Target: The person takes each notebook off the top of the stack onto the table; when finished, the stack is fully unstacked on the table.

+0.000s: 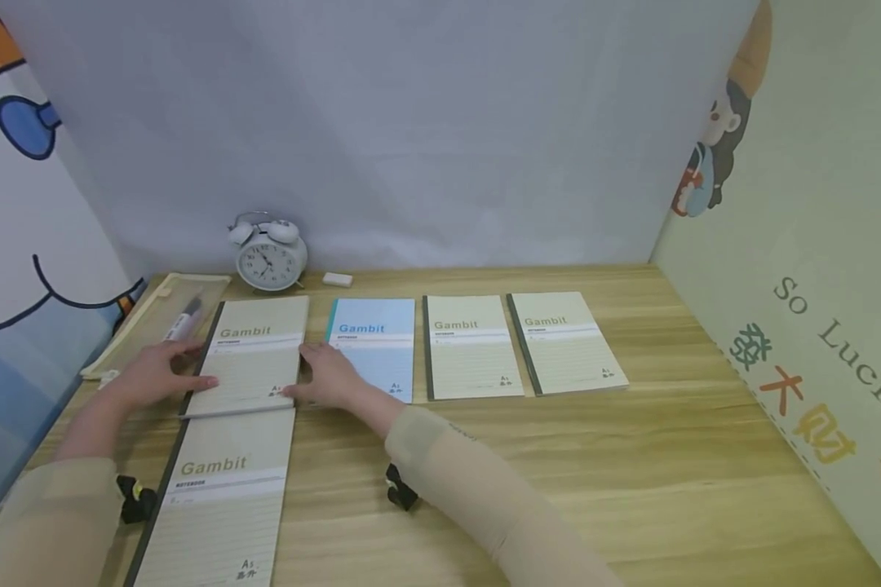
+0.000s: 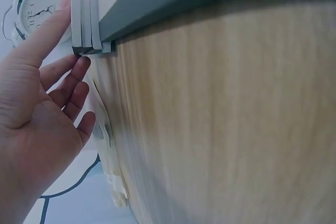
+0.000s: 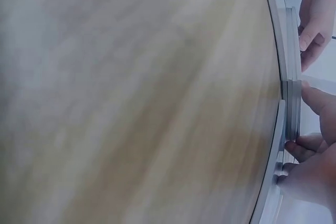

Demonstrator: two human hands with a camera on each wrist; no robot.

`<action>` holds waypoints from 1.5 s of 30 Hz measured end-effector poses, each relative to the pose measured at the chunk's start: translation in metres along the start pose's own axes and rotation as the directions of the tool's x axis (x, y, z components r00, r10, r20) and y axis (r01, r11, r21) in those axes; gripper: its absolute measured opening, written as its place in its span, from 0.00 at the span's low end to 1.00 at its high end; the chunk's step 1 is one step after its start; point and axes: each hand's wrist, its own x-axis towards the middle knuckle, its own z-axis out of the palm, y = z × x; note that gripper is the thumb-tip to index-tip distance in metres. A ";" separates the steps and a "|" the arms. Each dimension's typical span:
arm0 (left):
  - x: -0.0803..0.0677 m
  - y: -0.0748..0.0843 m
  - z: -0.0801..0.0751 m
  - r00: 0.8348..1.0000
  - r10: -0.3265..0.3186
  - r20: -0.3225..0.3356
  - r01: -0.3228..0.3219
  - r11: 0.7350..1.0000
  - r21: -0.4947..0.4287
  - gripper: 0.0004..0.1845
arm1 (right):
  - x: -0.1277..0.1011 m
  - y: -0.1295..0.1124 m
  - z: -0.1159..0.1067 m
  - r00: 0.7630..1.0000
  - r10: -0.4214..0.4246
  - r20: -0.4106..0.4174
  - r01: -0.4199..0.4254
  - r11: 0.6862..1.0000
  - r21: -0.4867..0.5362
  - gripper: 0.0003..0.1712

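Both hands flank notebook stack (image 1: 253,359), left hand (image 1: 154,375), right hand (image 1: 330,377).

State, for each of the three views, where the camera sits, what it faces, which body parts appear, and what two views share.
Head: worn high, facing down and forward at the wooden desk; both forearms, left hand and right hand flank a beige stack of Gambit notebooks.
Left wrist: low at the desk edge, facing the stack's spines; left palm shows.
Right wrist: low, facing the stack's edge; fingers show.
Shared: head and left wrist views show the white round alarm clock.
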 end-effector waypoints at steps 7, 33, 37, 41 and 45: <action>0.000 0.000 0.000 1.000 -0.010 0.003 0.010 1.000 -0.027 0.57 | -0.001 0.002 -0.003 1.000 -0.023 -0.017 0.026 0.986 0.164 0.42; -0.005 0.046 -0.027 0.983 0.118 -0.143 -0.132 0.987 -0.096 0.41 | -0.020 0.023 -0.073 0.984 -0.023 -0.174 0.115 0.835 0.538 0.37; -0.010 0.061 -0.029 0.982 0.136 -0.128 -0.147 0.986 -0.081 0.41 | -0.029 0.028 -0.087 0.979 -0.045 -0.196 0.151 0.811 0.566 0.34; -0.015 0.075 -0.030 0.984 0.143 -0.109 -0.152 0.985 -0.077 0.43 | -0.040 0.035 -0.098 0.981 -0.054 -0.187 0.152 0.810 0.566 0.33; -0.022 0.089 -0.029 0.977 0.178 -0.113 -0.186 0.981 -0.060 0.43 | -0.053 0.040 -0.107 0.981 -0.082 -0.177 0.171 0.798 0.578 0.33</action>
